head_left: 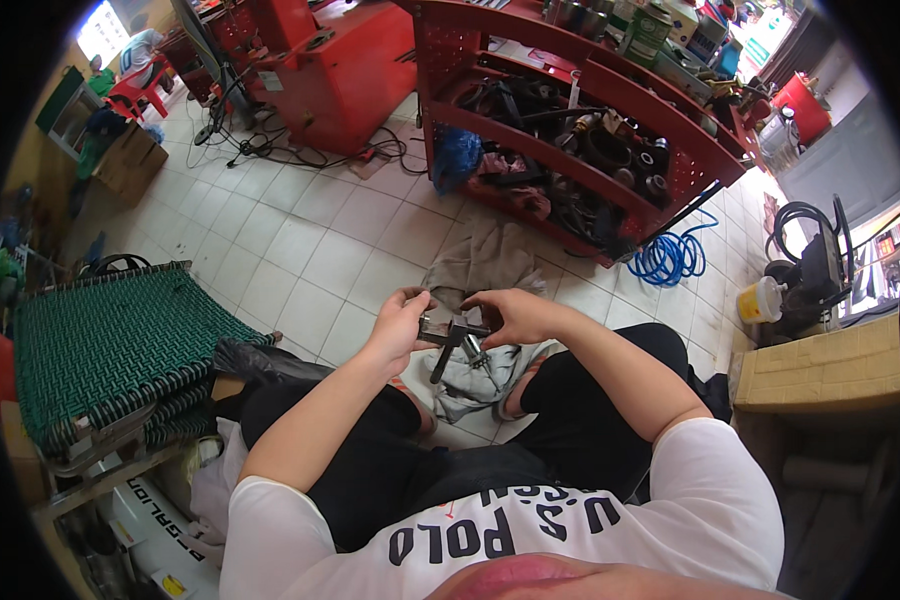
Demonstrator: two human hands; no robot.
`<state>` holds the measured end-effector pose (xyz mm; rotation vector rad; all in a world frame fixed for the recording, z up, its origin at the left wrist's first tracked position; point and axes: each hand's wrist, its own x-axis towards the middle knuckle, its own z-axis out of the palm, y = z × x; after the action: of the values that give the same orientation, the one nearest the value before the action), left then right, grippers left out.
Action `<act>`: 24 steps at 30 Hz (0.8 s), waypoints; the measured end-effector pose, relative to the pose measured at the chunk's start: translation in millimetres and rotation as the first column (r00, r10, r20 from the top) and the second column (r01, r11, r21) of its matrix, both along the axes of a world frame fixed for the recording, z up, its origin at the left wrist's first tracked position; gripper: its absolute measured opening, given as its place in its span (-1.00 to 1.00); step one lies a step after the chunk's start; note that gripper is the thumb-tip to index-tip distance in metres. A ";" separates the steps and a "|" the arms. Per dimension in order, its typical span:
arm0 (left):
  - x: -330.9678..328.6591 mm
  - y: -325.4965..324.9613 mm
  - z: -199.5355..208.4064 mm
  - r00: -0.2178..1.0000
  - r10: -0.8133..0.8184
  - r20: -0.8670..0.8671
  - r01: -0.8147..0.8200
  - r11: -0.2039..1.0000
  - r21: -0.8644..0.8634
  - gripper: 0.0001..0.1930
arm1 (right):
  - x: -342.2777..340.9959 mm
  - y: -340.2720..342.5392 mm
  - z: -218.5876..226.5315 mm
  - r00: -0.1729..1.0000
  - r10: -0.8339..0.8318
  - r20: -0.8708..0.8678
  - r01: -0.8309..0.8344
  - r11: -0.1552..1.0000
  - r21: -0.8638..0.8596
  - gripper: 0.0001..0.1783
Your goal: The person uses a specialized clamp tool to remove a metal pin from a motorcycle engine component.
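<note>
Between my knees, just above the floor, I hold a dark metal tool (pixel 454 338) with a crossbar and a projecting arm; its exact kind I cannot make out. A shiny silver cylindrical part (pixel 473 349) shows at its lower right, and whether it is attached I cannot tell. My left hand (pixel 400 322) is closed round the tool's left end. My right hand (pixel 516 316) curls at its right end, fingertips partly hidden behind the metal. Beneath both hands a grey cloth (pixel 485 258) lies on the tiles, with a paler crumpled cloth (pixel 458 388) between my feet.
A red tool cart (pixel 580 150) full of parts stands ahead, with a coiled blue hose (pixel 670 258) beside it. A green woven folding seat (pixel 130 340) is at left, a cardboard box (pixel 820 365) at right. Cables (pixel 300 158) trail by a red machine (pixel 340 85). People sit far left.
</note>
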<state>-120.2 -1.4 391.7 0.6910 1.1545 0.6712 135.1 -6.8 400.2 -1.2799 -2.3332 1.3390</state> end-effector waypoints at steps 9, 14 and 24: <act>-2.0 -1.5 0.1 1.000 0.009 -0.003 -0.009 1.000 0.001 -0.68 | -0.6 1.1 13.6 0.995 -0.094 -0.042 0.074 0.936 -0.345 -0.14; 0.1 -1.3 4.6 1.000 0.008 -0.005 -0.008 1.000 -0.014 -0.67 | 0.0 1.1 13.9 0.998 -0.061 -0.021 0.056 0.981 -0.188 -0.12; -0.6 -1.6 -0.7 1.000 -0.018 -0.012 0.018 1.000 0.005 -0.66 | -9.4 -4.0 13.6 0.998 -0.019 -0.060 0.012 0.993 -0.118 -0.17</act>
<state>-120.9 -3.0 391.1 0.7097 1.1562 0.6555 125.7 -10.8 413.7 -1.2669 -2.2291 1.5085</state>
